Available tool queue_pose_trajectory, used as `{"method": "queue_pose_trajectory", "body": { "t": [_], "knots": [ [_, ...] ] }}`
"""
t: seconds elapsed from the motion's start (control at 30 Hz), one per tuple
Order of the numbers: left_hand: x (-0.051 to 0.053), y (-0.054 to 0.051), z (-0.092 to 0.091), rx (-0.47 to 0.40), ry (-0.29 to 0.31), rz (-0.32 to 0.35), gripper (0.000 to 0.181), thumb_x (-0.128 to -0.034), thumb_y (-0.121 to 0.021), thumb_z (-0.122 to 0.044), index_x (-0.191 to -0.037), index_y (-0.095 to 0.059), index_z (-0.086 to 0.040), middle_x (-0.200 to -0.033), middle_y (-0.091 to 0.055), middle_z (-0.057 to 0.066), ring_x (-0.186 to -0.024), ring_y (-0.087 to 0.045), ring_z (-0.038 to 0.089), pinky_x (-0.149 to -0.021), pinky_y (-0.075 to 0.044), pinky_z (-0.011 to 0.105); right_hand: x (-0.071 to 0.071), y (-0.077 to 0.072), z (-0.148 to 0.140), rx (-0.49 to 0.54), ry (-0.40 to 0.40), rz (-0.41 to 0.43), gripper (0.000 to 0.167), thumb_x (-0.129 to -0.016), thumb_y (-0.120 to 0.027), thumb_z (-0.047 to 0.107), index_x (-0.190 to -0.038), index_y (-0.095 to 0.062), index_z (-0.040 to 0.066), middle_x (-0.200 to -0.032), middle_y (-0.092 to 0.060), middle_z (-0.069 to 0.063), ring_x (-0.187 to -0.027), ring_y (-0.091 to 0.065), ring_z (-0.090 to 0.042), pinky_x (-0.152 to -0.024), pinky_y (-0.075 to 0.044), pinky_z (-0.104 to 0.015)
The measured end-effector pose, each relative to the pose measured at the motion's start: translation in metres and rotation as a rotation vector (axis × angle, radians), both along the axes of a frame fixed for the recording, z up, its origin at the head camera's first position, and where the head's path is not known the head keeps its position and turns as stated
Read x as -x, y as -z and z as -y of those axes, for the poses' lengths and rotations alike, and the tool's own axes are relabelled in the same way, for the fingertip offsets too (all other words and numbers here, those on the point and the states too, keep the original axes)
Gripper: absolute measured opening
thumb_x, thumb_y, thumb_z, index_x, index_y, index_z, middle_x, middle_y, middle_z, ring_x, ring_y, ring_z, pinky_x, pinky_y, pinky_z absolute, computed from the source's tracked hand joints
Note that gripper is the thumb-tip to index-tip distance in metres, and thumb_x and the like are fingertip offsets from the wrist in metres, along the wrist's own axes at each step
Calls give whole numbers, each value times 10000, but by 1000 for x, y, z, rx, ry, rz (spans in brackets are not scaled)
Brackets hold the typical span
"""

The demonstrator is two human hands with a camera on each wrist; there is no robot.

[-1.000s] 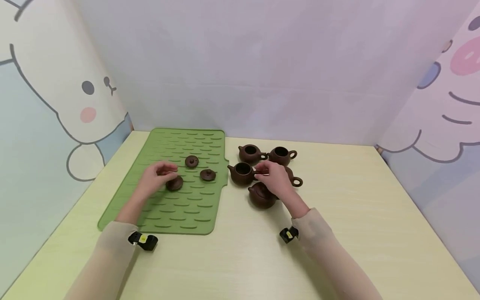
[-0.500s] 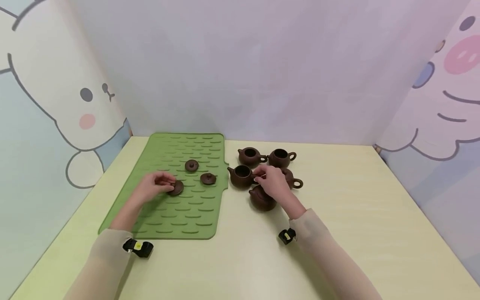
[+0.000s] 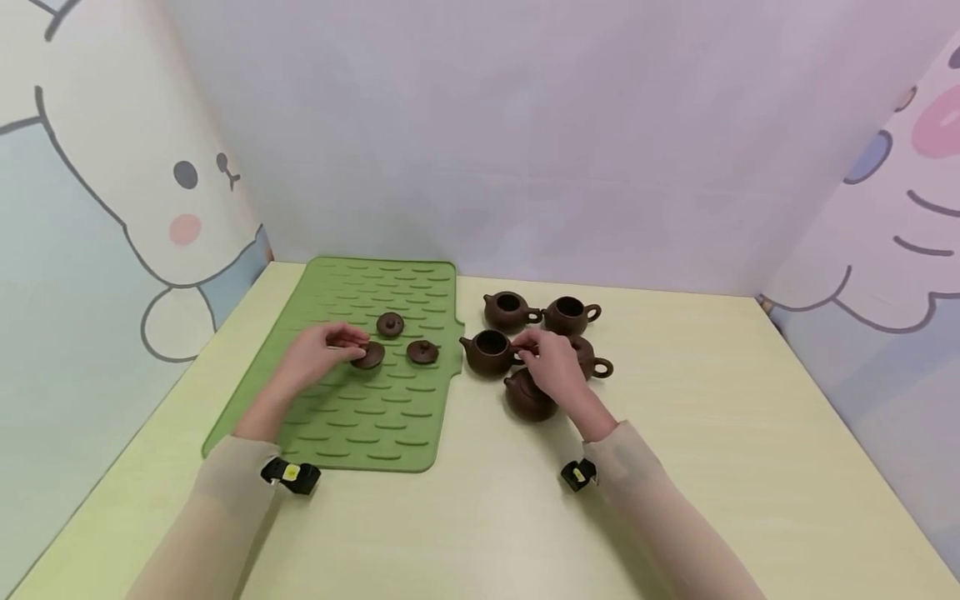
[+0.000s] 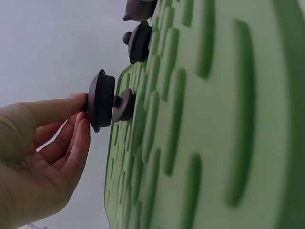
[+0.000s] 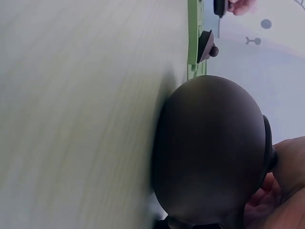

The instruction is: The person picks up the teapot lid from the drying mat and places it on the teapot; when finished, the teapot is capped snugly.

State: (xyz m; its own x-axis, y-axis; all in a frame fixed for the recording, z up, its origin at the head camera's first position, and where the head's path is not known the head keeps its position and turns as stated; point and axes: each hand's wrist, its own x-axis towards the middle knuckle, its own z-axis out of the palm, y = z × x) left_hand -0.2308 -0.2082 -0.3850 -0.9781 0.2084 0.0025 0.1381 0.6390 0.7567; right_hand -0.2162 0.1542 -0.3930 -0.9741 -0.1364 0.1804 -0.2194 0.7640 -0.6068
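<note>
In the left wrist view, my left hand (image 4: 52,148) pinches a dark brown lid (image 4: 101,101) by its knob, just clear of the green mat (image 4: 214,119). The head view has this lid (image 3: 368,356) left of two others, one lid (image 3: 390,325) farther back and one lid (image 3: 423,352) to the right. My right hand (image 3: 553,363) has thumb and fingers at the handle of a lidless teapot (image 3: 489,353), pinching it. Below that hand stands a lidded teapot (image 3: 529,395), which fills much of the right wrist view (image 5: 209,148) and hides most of the fingers.
Behind the right hand stand two lidless teapots, one (image 3: 506,312) on the left and one (image 3: 568,317) on the right. Another teapot (image 3: 583,357) is partly covered by the hand. The pale table (image 3: 675,400) meets a plain wall at the back, with cartoon-printed walls at both sides.
My left hand has closed on the lid's knob and carried it slightly right and away, off the mat. My right hand's fingers have drawn together at the teapot's handle; the teapots stay in place.
</note>
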Motion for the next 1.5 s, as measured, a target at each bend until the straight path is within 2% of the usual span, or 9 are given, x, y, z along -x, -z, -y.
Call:
{"method": "queue_pose_trajectory", "body": {
  "t": [0.17,0.4,0.6,0.8,1.17,1.5],
  "knots": [
    [4,-7,-15,-6,20,-19,288,-961,-663,-154,-1224,-669,-36,-1188,-699,184,-1087,-655,322,-929,-534,466,-1,0,0,-1,10,-1,150,-927,-651,14,-1019,-735,97,-1032,-758,-74,-1006,-693,-272,-881,-556,-452],
    [9,-15,-38,-65,44,-33,263,-958,-666,-133,-1203,-681,-39,-1177,-705,173,-1062,-661,296,-885,-555,397,-1,-1,0,-5,13,7,148,-930,-650,18,-1023,-734,97,-1036,-756,-77,-995,-688,-268,-868,-556,-447],
    [14,-20,-55,-85,67,-62,265,-945,-685,-133,-1191,-686,-34,-1175,-710,173,-1052,-670,298,-896,-560,418,-1,-1,-1,-5,18,9,151,-931,-648,15,-1023,-731,101,-1035,-756,-72,-993,-689,-263,-868,-557,-447],
    [17,-26,-70,-137,89,-53,258,-930,-698,-110,-1173,-690,-24,-1152,-717,179,-1032,-680,293,-896,-565,406,-1,-1,0,-1,20,9,158,-932,-641,12,-1026,-734,98,-1037,-755,-77,-998,-687,-263,-875,-555,-448],
    [21,-30,-93,-178,113,-33,282,-920,-707,-108,-1184,-687,-10,-1162,-718,169,-1045,-681,286,-890,-572,381,0,0,2,0,17,13,154,-935,-644,25,-1031,-737,102,-1038,-758,-70,-999,-688,-260,-879,-554,-444],
    [21,-29,-112,-182,133,-56,259,-913,-717,-118,-1161,-702,-45,-1145,-728,141,-1029,-686,264,-891,-566,377,0,1,2,19,12,9,144,-930,-653,29,-1021,-738,101,-1027,-760,-69,-986,-694,-254,-875,-557,-436]
  ]
}}
